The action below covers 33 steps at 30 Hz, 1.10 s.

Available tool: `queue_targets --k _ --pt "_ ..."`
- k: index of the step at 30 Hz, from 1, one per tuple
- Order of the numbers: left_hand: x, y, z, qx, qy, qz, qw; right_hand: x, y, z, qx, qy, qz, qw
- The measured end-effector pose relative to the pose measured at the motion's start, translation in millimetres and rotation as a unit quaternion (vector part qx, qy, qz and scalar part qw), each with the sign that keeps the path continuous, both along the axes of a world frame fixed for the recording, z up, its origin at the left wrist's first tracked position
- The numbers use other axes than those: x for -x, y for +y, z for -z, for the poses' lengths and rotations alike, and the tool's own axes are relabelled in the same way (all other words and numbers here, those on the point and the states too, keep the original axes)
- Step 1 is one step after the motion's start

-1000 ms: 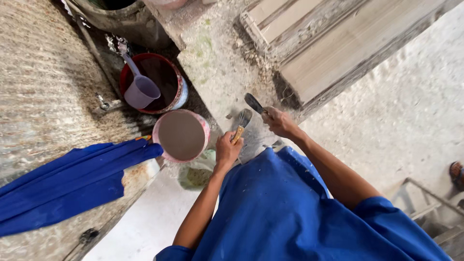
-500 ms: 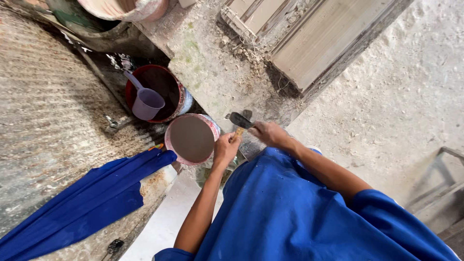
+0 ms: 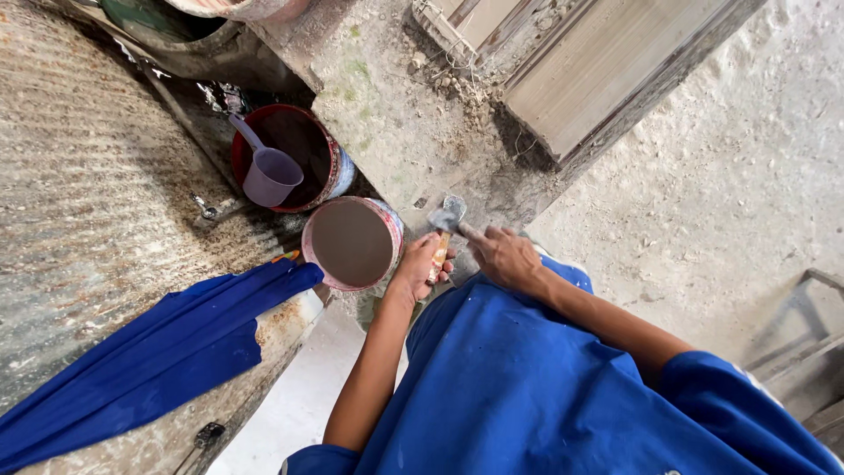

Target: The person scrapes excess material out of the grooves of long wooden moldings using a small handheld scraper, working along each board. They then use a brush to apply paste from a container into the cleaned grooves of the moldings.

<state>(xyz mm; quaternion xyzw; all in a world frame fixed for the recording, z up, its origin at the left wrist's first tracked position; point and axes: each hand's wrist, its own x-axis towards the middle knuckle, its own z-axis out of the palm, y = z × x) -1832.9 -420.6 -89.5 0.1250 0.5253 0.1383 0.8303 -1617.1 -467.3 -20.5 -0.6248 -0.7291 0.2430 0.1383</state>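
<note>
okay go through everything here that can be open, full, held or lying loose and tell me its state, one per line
Brush: held upright in left hand, bristles grey-coated.
Right hand: finger touching the bristles.
Pink tub: open, filled with brown liquid.
Red tub: open, dark inside.
Scoop: resting inside red tub.
Blue cloth: draped loose.

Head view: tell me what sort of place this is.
Probably an outdoor work yard or building site. A rough, dusty concrete ground, a weathered wooden door panel and a round pink bucket of grey-brown slurry suggest it. The left hand holds a small metal scraper with an orange handle.
</note>
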Motion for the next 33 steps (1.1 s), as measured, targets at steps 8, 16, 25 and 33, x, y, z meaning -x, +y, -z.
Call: queue_targets --k 8,16,25,33 --pt "-76 -31 30 -0.070 0.028 -0.075 0.994 -13 20 11 0.248 -0.009 0.061 0.967" --pt "-92 -36 10 -0.173 0.140 -0.040 0.974 -5 49 3 0.236 -0.062 0.052 0.968" --pt "-93 -36 28 -0.299 0.164 -0.037 0.939 6 56 8 0.172 -0.062 -0.004 0.983" --pt "-94 -37 18 -0.225 0.186 -0.005 0.956 8 55 18 0.210 -0.154 -0.128 0.957"
